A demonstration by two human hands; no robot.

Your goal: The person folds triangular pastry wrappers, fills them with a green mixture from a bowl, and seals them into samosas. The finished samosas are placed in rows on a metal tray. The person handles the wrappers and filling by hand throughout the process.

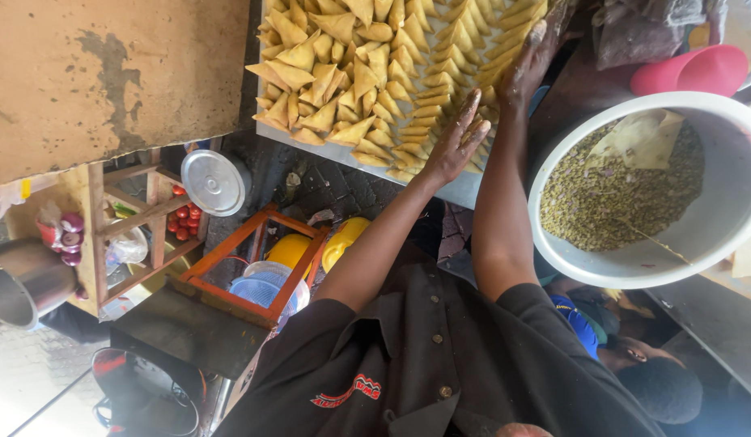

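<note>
A person's left hand (pixel 458 146) lies open, fingers flat, on rows of folded triangular pastries (pixel 367 65) near the tray's (pixel 464 190) front edge. The right hand (pixel 528 65), also open, rests on the rows farther along. A white bowl of greenish filling (pixel 618 186) stands just beside the tray.
</note>
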